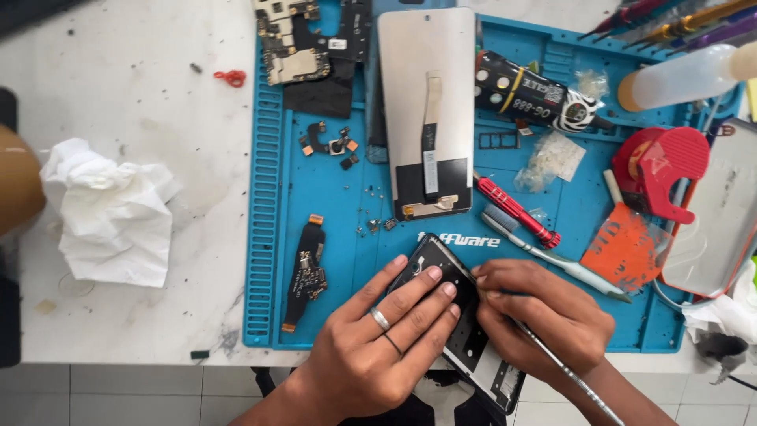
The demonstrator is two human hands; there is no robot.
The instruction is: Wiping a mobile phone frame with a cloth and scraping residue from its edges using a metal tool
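Observation:
My left hand (377, 335) lies flat with its fingers pressing on a black opened phone frame (471, 339) at the front edge of the blue work mat (268, 237). My right hand (544, 315) grips a thin metal tool (576, 379), its tip at the frame's upper right side beside my left fingertips. The frame juts past the table edge toward me. Rings sit on two left fingers.
On the mat lie a detached phone screen (426, 110) face down, a circuit board (292, 39), a black flex cable (306, 272), a red screwdriver (516, 209), a grey-handled tool (552, 256), a black glue tube (536, 95) and a red tape dispenser (662, 170). Crumpled tissue (110, 209) sits at left.

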